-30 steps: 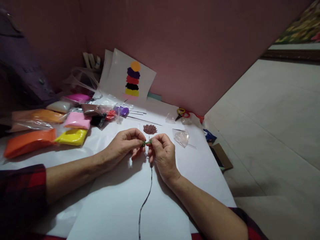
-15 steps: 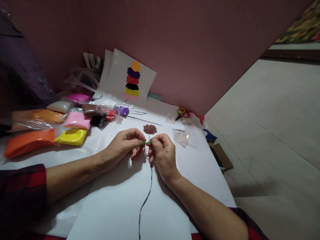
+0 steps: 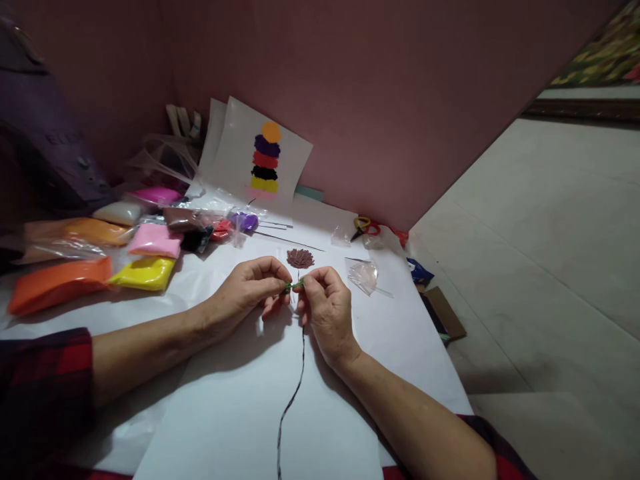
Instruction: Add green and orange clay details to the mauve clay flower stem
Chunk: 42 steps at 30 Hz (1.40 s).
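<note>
Between my two hands is a small green piece, perhaps clay. My left hand pinches its left end between thumb and forefinger. The fingertips of my right hand close on its right end. Just beyond my fingers lies a brown, many-petalled flower on white paper. A thin dark stem line runs from the flower, passes under my hands and curves down towards me. Most of the green piece is hidden by my fingertips.
Bags of coloured clay, among them orange, yellow and pink, crowd the left side. A card with coloured swatches leans on the wall. Scissors and a clear plastic bag lie to the right.
</note>
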Each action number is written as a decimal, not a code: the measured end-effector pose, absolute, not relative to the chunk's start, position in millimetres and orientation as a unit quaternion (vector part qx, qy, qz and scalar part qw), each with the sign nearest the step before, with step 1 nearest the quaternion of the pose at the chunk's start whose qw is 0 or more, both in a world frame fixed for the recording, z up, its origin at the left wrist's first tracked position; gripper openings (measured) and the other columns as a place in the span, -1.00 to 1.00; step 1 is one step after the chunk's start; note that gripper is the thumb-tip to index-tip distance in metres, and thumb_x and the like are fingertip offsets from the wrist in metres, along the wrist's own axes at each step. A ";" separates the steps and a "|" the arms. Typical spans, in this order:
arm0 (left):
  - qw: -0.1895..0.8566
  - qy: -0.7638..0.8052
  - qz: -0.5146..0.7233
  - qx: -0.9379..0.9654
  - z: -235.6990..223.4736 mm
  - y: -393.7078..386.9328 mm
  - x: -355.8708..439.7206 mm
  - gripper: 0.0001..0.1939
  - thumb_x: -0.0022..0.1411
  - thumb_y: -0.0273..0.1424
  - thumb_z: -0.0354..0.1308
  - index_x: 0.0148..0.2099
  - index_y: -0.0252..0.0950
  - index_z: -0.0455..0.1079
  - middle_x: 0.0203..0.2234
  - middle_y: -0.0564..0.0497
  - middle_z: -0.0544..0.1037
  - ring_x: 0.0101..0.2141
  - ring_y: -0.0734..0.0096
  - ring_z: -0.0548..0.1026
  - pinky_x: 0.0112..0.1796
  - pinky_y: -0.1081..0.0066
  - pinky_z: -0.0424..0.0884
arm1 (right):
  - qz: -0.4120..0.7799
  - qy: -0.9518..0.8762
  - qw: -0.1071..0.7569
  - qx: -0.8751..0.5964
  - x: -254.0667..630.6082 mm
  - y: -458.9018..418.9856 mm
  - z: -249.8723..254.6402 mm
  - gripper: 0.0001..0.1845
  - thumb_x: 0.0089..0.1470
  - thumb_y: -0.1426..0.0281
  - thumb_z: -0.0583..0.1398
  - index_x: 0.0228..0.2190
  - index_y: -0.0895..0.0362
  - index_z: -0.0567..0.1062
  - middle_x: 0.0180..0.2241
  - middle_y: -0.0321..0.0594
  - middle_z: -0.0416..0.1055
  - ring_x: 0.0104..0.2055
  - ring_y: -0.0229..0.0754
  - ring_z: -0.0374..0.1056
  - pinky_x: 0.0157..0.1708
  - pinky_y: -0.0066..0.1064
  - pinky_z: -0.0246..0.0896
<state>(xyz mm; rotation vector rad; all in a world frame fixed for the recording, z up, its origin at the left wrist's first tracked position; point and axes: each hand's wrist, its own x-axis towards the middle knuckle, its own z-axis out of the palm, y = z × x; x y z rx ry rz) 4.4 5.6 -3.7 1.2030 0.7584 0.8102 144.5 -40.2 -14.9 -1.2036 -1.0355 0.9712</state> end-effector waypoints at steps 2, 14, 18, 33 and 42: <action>0.681 0.339 0.361 0.539 -3.4 5.3 4.2 -0.90 0.05 -0.43 0.21 -0.38 -0.34 0.36 -0.62 0.11 0.51 -0.68 0.63 0.35 -0.62 0.60 0.24 | 0.415 -0.453 0.597 -0.515 144.4 -40.4 -15.2 -0.84 0.06 0.33 0.16 -0.48 0.11 0.30 -0.58 -0.41 0.36 -0.71 -0.43 0.12 -0.76 -0.58 0.07; 0.663 0.349 0.343 0.566 -2.6 5.3 2.1 -0.91 0.06 -0.42 0.20 -0.36 -0.34 0.37 -0.63 0.09 0.50 -0.69 0.60 0.33 -0.61 0.57 0.21 | 0.418 -0.481 0.585 -0.502 145.6 -40.4 -18.2 -0.83 0.08 0.34 0.19 -0.50 0.09 0.33 -0.64 -0.45 0.24 -0.66 -0.37 0.12 -0.66 -0.51 0.09; 0.659 0.347 0.336 0.576 -2.1 5.0 2.1 -0.93 0.07 -0.44 0.18 -0.36 -0.34 0.36 -0.65 0.11 0.48 -0.70 0.63 0.32 -0.60 0.58 0.21 | 0.416 -0.491 0.578 -0.502 146.1 -39.9 -19.7 -0.83 0.09 0.34 0.19 -0.50 0.09 0.33 -0.64 -0.45 0.24 -0.65 -0.36 0.12 -0.64 -0.51 0.07; 0.651 0.332 0.329 0.598 -5.4 6.8 2.1 -0.94 0.09 -0.45 0.16 -0.35 -0.34 0.36 -0.66 0.09 0.50 -0.72 0.61 0.33 -0.61 0.58 0.24 | 0.417 -0.497 0.570 -0.504 146.2 -39.8 -19.6 -0.82 0.09 0.32 0.19 -0.49 0.08 0.32 -0.64 -0.45 0.23 -0.64 -0.35 0.10 -0.63 -0.50 0.05; 0.649 0.334 0.328 0.600 -6.3 7.2 2.9 -0.94 0.09 -0.43 0.16 -0.36 -0.33 0.36 -0.64 0.08 0.51 -0.72 0.61 0.32 -0.62 0.57 0.24 | 0.415 -0.504 0.565 -0.504 146.7 -40.3 -20.1 -0.83 0.10 0.32 0.18 -0.48 0.07 0.32 -0.64 -0.45 0.23 -0.64 -0.34 0.11 -0.64 -0.50 0.04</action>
